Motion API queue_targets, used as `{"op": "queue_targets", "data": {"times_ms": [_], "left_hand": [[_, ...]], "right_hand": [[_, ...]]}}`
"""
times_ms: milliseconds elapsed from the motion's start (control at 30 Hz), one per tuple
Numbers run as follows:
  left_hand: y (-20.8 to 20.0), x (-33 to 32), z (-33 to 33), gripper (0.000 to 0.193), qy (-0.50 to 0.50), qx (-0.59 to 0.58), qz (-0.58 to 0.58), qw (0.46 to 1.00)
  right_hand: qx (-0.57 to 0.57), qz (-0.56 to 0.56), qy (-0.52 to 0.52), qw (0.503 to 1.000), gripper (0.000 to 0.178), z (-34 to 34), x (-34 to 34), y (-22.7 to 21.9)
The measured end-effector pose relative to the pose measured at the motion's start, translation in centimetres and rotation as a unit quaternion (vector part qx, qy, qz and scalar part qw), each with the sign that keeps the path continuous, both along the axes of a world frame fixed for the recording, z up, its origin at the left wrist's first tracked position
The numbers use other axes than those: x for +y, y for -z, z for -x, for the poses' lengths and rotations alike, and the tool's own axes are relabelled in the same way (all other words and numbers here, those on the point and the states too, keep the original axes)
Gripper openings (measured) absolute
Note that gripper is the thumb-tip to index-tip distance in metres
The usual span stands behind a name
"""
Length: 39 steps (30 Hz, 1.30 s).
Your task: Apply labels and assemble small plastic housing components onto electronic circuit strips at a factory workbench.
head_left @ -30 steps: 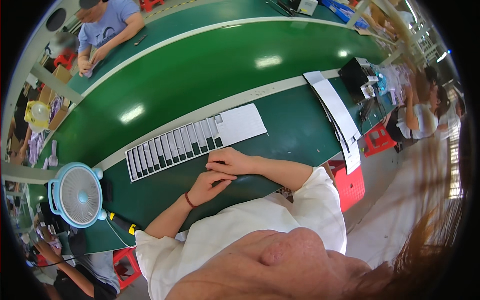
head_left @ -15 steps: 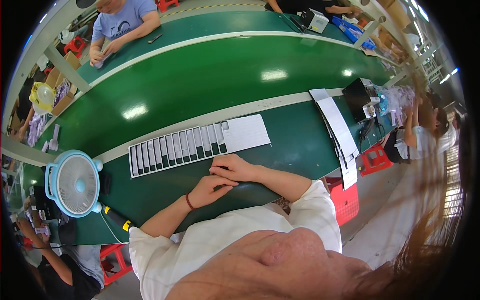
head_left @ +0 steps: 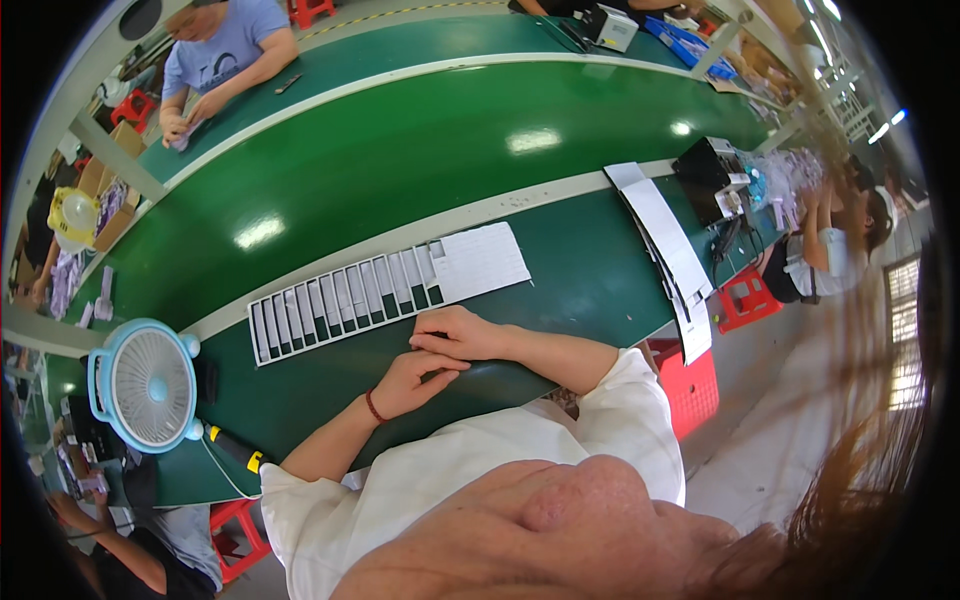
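Note:
My left hand (head_left: 405, 384), with a dark red bracelet on the wrist, rests at the near edge of the green table. Its fingers lie stretched out and its thumb stands apart. Against those fingers lies my right hand (head_left: 457, 332), back upward, the fingers loosely bent. Nothing shows in either hand, though where they overlap is partly hidden. Just beyond them a long white divided tray (head_left: 330, 339) lies at a slant, its narrow slots side by side. A white sheet of paper (head_left: 485, 258) covers the tray's right end.
A light-blue fan (head_left: 152, 388) stands at the left, near a yellow-and-black handled tool (head_left: 235, 448). Long white card strips (head_left: 662, 235) overhang the table's right edge, beside a black box-shaped device (head_left: 708, 180). Across the green belt (head_left: 400, 150) a person (head_left: 225, 60) handles a small object.
The whole view has turned slightly, so the tray and far tables sit a little further left. My hands stay together in the same pose.

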State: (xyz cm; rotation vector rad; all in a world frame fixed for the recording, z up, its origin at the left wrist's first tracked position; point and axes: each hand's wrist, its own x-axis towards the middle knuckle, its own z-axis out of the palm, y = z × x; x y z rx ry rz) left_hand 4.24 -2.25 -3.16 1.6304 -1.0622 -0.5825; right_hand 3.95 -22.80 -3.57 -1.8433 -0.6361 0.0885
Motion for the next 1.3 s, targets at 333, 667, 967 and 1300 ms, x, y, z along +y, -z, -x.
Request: {"op": "queue_targets", "data": {"times_ms": [333, 667, 967, 1300], "left_hand": [[-0.14, -0.14, 0.1, 0.024, -0.01, -0.002, 0.019, 1.0], [-0.08, 0.12, 0.04, 0.024, 0.0, 0.015, -0.012, 1.0], [0.05, 0.14, 0.11, 0.025, -0.002, 0.026, -0.006, 1.0], [-0.34, 0.09, 0.03, 0.025, 0.001, 0.017, -0.007, 1.0]], "right_hand": [[-0.009, -0.034, -0.016, 0.999, 0.027, -0.13, 0.33, 0.53], [0.004, -0.002, -0.02, 1.0, 0.024, -0.03, 0.09, 0.09], [0.002, 0.005, -0.02, 1.0, 0.023, -0.11, 0.06, 0.43], [-0.008, -0.02, -0.01, 1.0, 0.026, -0.02, 0.2, 0.36]]}}
